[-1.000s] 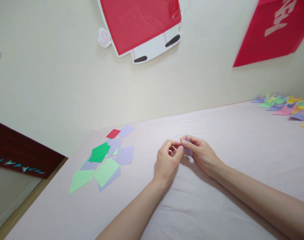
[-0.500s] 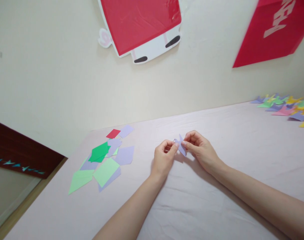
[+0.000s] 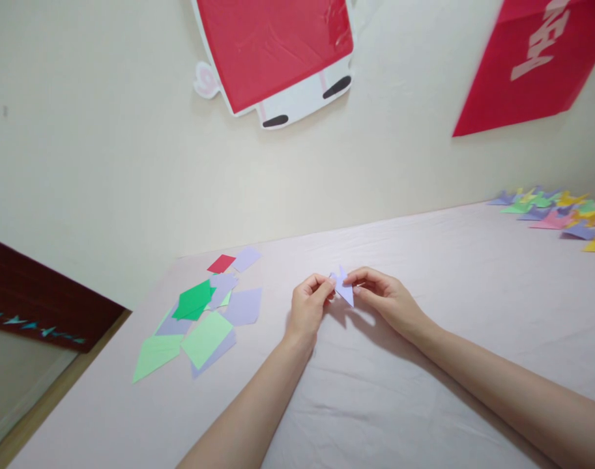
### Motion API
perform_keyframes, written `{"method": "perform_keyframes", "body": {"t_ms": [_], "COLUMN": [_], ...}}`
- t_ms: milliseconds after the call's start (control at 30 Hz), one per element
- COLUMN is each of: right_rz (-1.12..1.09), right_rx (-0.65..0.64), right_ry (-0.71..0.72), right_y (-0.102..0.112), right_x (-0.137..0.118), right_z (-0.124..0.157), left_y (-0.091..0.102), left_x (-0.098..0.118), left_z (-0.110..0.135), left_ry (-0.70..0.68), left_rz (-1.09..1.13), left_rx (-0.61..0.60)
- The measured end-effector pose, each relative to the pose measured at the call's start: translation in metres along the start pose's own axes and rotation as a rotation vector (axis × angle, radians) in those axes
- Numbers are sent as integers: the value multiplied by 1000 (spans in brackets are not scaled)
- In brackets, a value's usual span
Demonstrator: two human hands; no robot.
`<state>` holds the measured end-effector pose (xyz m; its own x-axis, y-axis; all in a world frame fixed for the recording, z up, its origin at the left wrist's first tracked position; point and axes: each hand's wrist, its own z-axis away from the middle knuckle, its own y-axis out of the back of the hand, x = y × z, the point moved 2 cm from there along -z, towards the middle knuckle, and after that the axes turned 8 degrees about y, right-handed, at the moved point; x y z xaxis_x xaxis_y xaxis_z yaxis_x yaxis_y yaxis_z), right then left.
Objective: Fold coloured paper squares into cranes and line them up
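A small folded lilac origami crane [image 3: 345,294] is held just above the cloth, its wing pointing down towards me. My left hand [image 3: 309,303] is closed in a pinch on the crane's left side, thumb against forefinger. On the right side, my right hand [image 3: 382,293] has its thumb and forefinger apart around the wing, and the forefinger tip appears to touch the paper. The other fingers of that hand are loosely bent. Parts of the crane are hidden behind my left fingertips.
Loose paper sheets lie at the left: dark green [image 3: 194,299], light green [image 3: 206,339], lilac [image 3: 243,306] and red [image 3: 221,264]. Several folded cranes [image 3: 554,218] stand at the far right against the wall [image 3: 131,163]. Pale cloth [image 3: 375,404] covers the surface.
Both hands and the crane have shifted slightly left. My right fingers have loosened from a pinch and spread around the wing, which now faces me more flatly.
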<state>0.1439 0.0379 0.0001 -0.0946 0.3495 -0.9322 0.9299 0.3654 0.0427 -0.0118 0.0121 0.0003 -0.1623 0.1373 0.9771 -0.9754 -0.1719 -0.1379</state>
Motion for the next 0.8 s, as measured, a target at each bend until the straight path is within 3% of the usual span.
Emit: {"method": "perform_keyframes", "body": {"t_ms": [500,800], "right_rz": [-43,-135], "right_rx": [-2,53], "right_ry": [10,-105], "right_y": [0,-2], "right_x": [2,8], "right_z": [-1,-3], "left_y": [1,-1], "left_x": [2,0], "left_z": [0,3], "left_ry": [39,-30], "left_rz": [-11,-114], "left_rx": [-21,-25]}}
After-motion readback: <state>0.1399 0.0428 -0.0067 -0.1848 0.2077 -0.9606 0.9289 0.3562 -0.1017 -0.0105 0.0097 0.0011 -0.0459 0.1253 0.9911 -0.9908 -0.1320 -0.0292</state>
